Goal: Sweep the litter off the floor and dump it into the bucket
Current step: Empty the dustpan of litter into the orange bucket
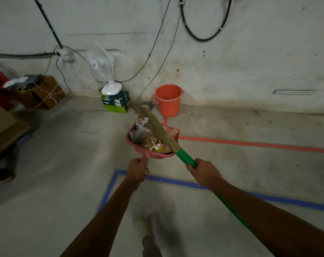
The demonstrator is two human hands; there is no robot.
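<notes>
My left grip [137, 168] curls round the handle of the dustpan [157, 155], which is off the floor with the litter [144, 134] heaped inside. The broom [154, 123] bristles lie across the heap. I should press them down so nothing spills, then tip only above the bucket [168, 99] by the wall ahead. My right grip [204, 171] clasps the green broom handle.
</notes>
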